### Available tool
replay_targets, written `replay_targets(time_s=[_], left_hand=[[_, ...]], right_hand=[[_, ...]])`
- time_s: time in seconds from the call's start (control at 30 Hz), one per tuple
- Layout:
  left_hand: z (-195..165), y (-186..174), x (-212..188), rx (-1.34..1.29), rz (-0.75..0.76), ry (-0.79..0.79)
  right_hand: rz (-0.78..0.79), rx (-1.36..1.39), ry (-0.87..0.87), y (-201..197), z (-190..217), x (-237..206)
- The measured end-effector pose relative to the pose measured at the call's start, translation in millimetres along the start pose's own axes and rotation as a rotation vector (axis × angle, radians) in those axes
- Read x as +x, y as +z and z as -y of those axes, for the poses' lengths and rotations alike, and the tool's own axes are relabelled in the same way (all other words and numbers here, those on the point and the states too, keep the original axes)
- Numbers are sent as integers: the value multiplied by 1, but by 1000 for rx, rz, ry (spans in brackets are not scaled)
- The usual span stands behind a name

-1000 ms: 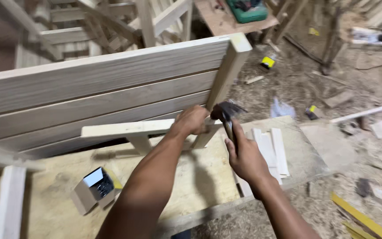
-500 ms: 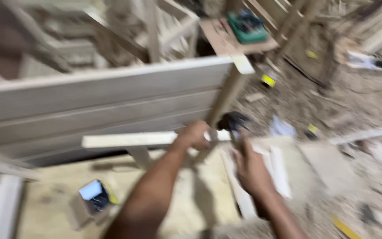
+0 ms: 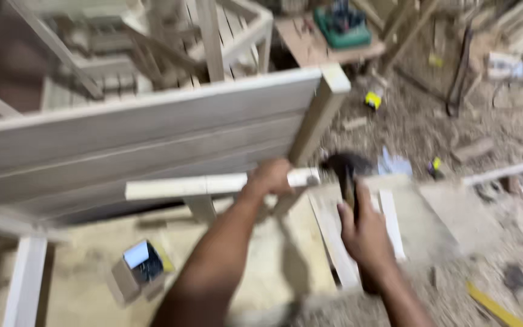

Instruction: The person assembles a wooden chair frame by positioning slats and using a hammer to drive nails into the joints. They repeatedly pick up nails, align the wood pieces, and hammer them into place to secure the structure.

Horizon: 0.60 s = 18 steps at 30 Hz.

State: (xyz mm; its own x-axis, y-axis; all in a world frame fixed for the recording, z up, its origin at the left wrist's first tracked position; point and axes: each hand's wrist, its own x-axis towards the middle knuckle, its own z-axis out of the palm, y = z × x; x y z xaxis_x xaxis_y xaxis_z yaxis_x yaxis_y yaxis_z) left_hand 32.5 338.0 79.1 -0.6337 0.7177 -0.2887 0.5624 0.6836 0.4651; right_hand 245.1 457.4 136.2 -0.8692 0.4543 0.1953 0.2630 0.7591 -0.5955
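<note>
Left hand [image 3: 269,177] closed around thin wooden strip [image 3: 213,184], held level against slatted panel [image 3: 140,139] over bench [image 3: 261,284]. Right hand [image 3: 364,233] wrapped tight on hammer [image 3: 345,169] handle, head near strip end. Strip probably light, stiff, splits easily; best held close to struck end. Hammer head-heavy.

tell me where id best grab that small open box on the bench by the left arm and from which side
Grip the small box across its two outer side walls, coming from above. It sits on the workbench with its open top tilted up, so the walls look exposed and nothing seems to crowd them. The left hand holds the wooden strip; the right hand holds the hammer.
</note>
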Motion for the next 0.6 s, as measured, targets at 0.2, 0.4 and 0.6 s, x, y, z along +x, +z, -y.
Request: replay_targets(time_s=[0.2, 0.4, 0.6], left_hand=[[-10, -8, -24, -26, 2, 41], [-14, -11, -30, -65, 51, -36], [-24, -23, -39, -19, 25, -47]], right_hand=[[30, 66, 69, -42, 43, -5], [-303, 548, -237, -71, 65, -33], [233, -62, 81, -9, 37, -19]])
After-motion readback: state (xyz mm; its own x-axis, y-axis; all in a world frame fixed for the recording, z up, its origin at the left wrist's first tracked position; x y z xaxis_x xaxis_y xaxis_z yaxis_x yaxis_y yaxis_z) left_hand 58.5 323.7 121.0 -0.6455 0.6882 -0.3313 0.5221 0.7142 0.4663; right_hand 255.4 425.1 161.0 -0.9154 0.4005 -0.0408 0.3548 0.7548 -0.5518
